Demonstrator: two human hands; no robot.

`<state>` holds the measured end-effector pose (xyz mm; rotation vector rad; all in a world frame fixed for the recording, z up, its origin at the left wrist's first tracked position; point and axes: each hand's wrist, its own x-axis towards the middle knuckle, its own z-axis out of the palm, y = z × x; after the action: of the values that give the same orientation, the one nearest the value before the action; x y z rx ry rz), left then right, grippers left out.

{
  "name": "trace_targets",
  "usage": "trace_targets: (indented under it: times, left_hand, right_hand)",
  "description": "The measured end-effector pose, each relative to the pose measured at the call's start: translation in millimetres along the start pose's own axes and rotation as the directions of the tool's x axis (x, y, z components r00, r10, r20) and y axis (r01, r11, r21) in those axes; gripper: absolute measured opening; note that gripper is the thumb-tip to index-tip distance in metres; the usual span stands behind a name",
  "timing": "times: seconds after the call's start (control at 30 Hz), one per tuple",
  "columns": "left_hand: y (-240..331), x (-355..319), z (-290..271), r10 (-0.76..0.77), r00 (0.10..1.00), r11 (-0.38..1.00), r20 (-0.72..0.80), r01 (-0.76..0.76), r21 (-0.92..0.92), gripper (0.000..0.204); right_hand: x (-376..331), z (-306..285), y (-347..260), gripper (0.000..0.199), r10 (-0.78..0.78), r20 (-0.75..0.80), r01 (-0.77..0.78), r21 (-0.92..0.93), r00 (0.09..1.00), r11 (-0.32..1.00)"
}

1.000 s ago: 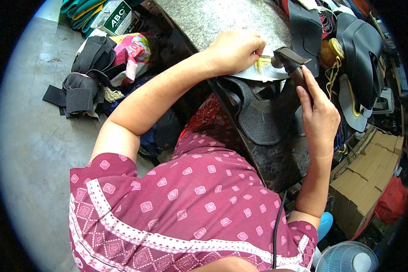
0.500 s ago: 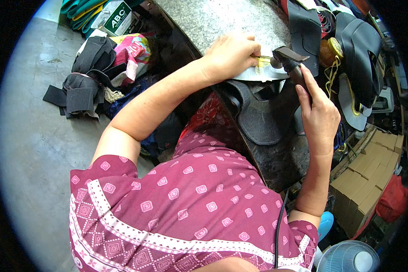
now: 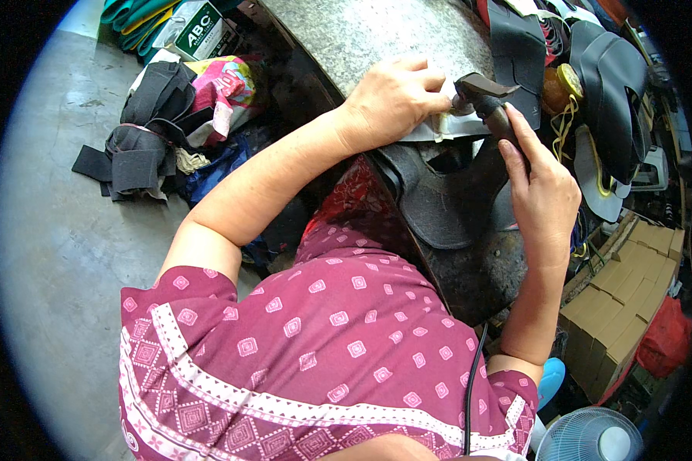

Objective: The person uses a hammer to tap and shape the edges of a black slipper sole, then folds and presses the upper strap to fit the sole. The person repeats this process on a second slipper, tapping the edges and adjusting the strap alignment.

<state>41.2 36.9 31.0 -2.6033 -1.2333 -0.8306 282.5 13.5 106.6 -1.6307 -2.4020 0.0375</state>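
My right hand (image 3: 544, 188) grips a hammer (image 3: 497, 117) by its dark handle, the index finger stretched along it. Its metal head is close beside the fingertips of my left hand (image 3: 396, 100), over the edge of a pale sheet-like piece (image 3: 461, 129) on the work surface. My left fingers are closed at that edge, where a bit of yellowish material shows. What they pinch is mostly hidden beneath them. Just nearer to me, a dark grey fabric piece (image 3: 442, 219) with a curved outline hangs over the table's near side.
The speckled table top (image 3: 392, 31) stretches away from me. Black moulded pieces (image 3: 607, 92) and a jar with a yellow lid (image 3: 569, 81) are at the right. Cardboard (image 3: 623, 292) and a fan (image 3: 592, 438) stand lower right. Rolled dark strips (image 3: 138, 154) lie at the left.
The hammer head has shifted slightly left and away from me. My left fingertips have moved right, closer to it, covering more of the yellowish material. The pale piece's near edge looks changed in shape.
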Motion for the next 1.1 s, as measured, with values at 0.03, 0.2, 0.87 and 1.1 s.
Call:
trace_targets:
  times: [0.03,0.2,0.87,1.1]
  left_hand:
    - [0,0,0,0.013,1.0,1.0,-0.028,-0.013,-0.012,0.01]
    - [0,-1,2,0.029,0.999,0.999,-0.044,-0.03,-0.012,0.011]
    - [-2,-14,-2,-0.1,0.995,0.978,-0.008,0.096,-0.186,0.015]
    - [1,-16,-3,-0.098,0.995,0.971,-0.032,0.088,-0.223,0.014]
  right_hand:
    - [1,-2,1,0.039,-0.024,-0.015,0.025,0.034,1.0,0.999]
    - [2,-6,2,0.04,-0.059,-0.158,0.086,0.175,0.986,0.981]
    - [-3,-3,-2,0.041,-0.008,-0.329,0.155,0.423,0.944,0.893]
    - [-12,0,-6,0.04,-0.001,-0.084,0.02,0.225,0.996,0.974]
